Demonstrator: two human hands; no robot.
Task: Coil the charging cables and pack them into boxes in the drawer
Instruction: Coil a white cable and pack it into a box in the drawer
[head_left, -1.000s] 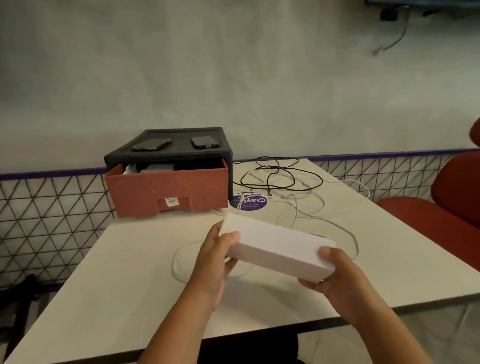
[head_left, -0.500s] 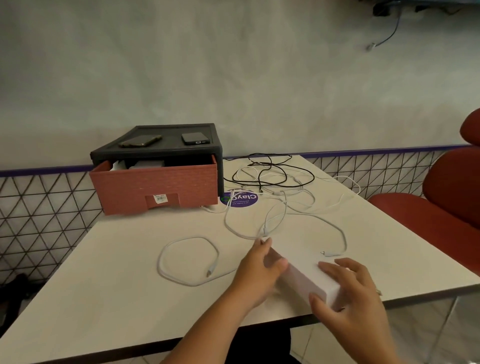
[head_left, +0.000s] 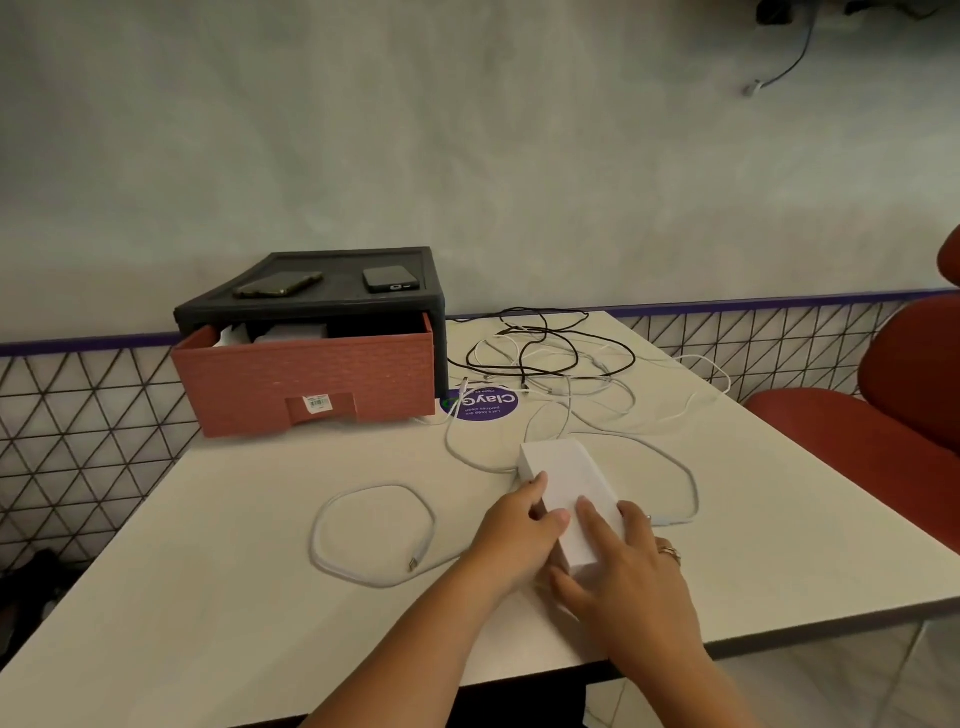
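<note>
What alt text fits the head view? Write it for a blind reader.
Two hands hold a white box flat on a pale table, the left hand at its side and the right hand over its near end. A loose white cable loops to the left; behind, a red drawer stands open beside a tangle of cables.

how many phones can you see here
2, both on top of the black drawer unit: the brownish phone toward its left, the black phone toward its right. Any inside the open drawer would be hidden.
</note>
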